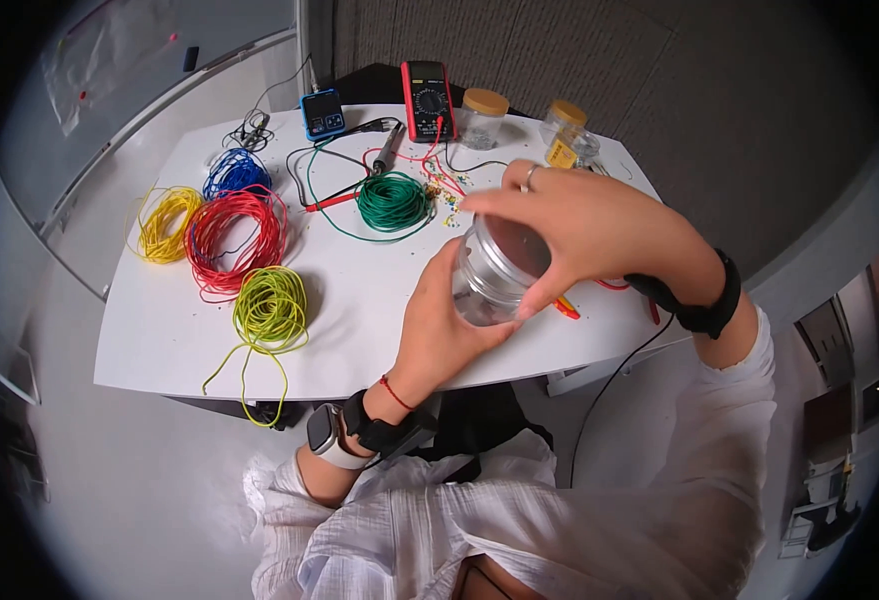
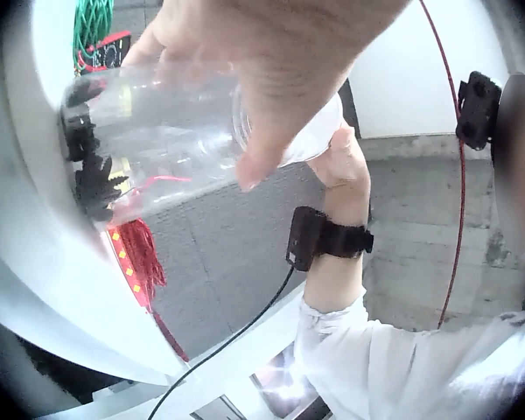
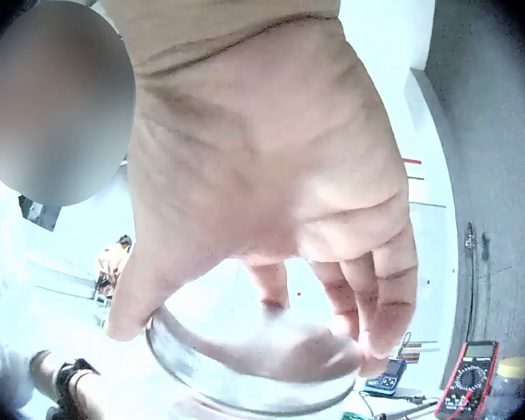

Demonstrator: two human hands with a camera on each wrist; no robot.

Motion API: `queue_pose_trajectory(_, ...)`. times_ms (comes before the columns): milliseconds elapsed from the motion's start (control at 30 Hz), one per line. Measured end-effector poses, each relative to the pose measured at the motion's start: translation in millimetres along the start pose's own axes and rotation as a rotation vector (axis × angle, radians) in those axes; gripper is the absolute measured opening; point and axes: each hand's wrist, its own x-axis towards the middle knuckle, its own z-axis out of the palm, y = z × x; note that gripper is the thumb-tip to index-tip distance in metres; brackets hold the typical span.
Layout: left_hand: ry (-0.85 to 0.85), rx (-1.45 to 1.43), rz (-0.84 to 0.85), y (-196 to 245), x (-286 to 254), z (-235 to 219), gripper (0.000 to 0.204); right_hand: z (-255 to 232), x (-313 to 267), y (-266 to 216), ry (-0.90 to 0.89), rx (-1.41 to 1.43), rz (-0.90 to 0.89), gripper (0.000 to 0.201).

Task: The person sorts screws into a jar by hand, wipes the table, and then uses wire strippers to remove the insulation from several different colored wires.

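Note:
A clear jar (image 1: 477, 296) with a silvery lid (image 1: 507, 255) is held tilted over the near part of the table. My left hand (image 1: 439, 330) grips the jar's body from the left and below. The right hand (image 1: 599, 225) has its thumb and fingers curled round the lid, and its palm arches over the top in the right wrist view. Several black pieces (image 2: 96, 179) lie at the jar's bottom in the left wrist view. Behind the jar, a red-and-yellow tool handle (image 1: 566, 307) shows on the table.
Coils of yellow (image 1: 167, 228), blue (image 1: 238, 176), red (image 1: 204, 240), yellow-green (image 1: 269, 310) and green wire (image 1: 394, 203) lie on the white table (image 1: 349, 300). Behind stand a blue meter (image 1: 322, 115), a red multimeter (image 1: 428, 100) and lidded jars (image 1: 482, 120). Small coloured bits (image 1: 449, 200) are scattered nearby.

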Motion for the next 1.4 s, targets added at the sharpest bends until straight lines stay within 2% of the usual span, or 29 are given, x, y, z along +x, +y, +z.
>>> queue_pose_trajectory(100,0.004,-0.018,-0.004,2.4,-0.6,-1.1,0.088,14.2,7.5,-3.7,-0.059,-0.103,-0.003,0.077)
queue_pose_trajectory(167,-0.011,-0.034,-0.021,3.2,0.5,-3.4,0.087,23.6,11.1,-1.7,-0.034,-0.147,-0.027,0.073)
queue_pose_trajectory(233,-0.03,-0.048,-0.043,3.3,0.3,-4.1,0.086,28.2,13.2,3.6,-0.004,-0.061,-0.179,0.067)
queue_pose_trajectory(367,-0.015,-0.02,-0.006,4.0,0.5,-3.9,0.083,28.4,13.9,3.0,-0.044,0.023,-0.172,0.063)
queue_pose_trajectory(533,0.022,-0.034,0.042,0.6,-0.5,-1.0,0.083,32.1,12.4,-15.1,-0.073,-0.081,0.124,0.061)
queue_pose_trajectory(667,0.001,-0.039,0.004,4.4,0.5,-1.8,0.082,40.6,10.7,-11.9,-0.025,-0.08,0.108,0.061)
queue_pose_trajectory(733,0.004,-0.035,0.017,6.0,0.6,-2.5,0.08,49.2,9.6,-5.5,0.079,-0.028,0.018,0.062)
queue_pose_trajectory(767,-0.03,-0.024,-0.034,5.1,0.0,-2.9,0.078,50.7,8.7,-0.5,0.094,-0.028,0.026,0.062)
queue_pose_trajectory(833,-0.073,-0.005,-0.065,7.5,2.8,-5.5,0.075,48.6,9.4,12.8,0.131,-0.008,-0.287,0.06)
queue_pose_trajectory(867,-0.059,0.021,0.009,10.2,4.9,-6.8,0.073,48.5,10.5,19.3,0.146,-0.014,-0.278,0.06)
queue_pose_trajectory(900,-0.043,0.044,0.079,12.0,6.3,-7.3,0.071,45.8,12.1,22.2,0.173,-0.019,-0.408,0.059)
queue_pose_trajectory(933,-0.071,0.03,0.066,10.4,7.2,-6.1,0.073,43.0,12.3,23.1,0.196,-0.023,-0.541,0.057)
queue_pose_trajectory(967,-0.075,0.03,0.07,6.9,5.7,-5.1,0.073,40.2,9.0,21.7,0.199,-0.024,-0.537,0.057)
queue_pose_trajectory(1033,-0.066,0.043,-0.012,0.7,0.7,-4.0,0.076,21.9,7.3,-7.1,-0.161,-0.001,-0.059,0.055)
queue_pose_trajectory(1067,-0.071,0.045,-0.014,1.5,1.2,-3.8,0.076,26.6,10.7,-13.1,-0.16,0.005,-0.058,0.055)
queue_pose_trajectory(1133,-0.046,-0.02,0.024,4.1,3.6,-3.4,0.076,36.7,14.8,-21.9,-0.096,-0.093,0.252,0.057)
queue_pose_trajectory(1167,-0.049,-0.018,0.027,3.7,3.4,-2.9,0.076,42.4,14.1,-19.7,-0.092,-0.092,0.253,0.057)
queue_pose_trajectory(1233,-0.037,-0.006,0.022,2.2,3.2,-2.4,0.075,51.6,12.3,-12.7,0.098,-0.014,0.189,0.062)
queue_pose_trajectory(1267,-0.039,-0.005,0.027,4.0,3.5,-3.5,0.075,50.8,9.8,-7.4,0.103,-0.016,0.191,0.062)
queue_pose_trajectory(1333,-0.084,-0.02,-0.052,9.0,3.8,-4.6,0.077,45.4,5.9,2.3,0.05,0.088,-0.056,0.066)
queue_pose_trajectory(1367,-0.088,-0.021,-0.05,9.8,4.0,-4.4,0.077,50.0,5.5,3.1,0.052,0.088,-0.052,0.066)
queue_pose_trajectory(1400,-0.101,-0.03,-0.063,10.4,3.6,-4.9,0.077,57.7,5.0,2.3,0.142,0.053,-0.064,0.066)
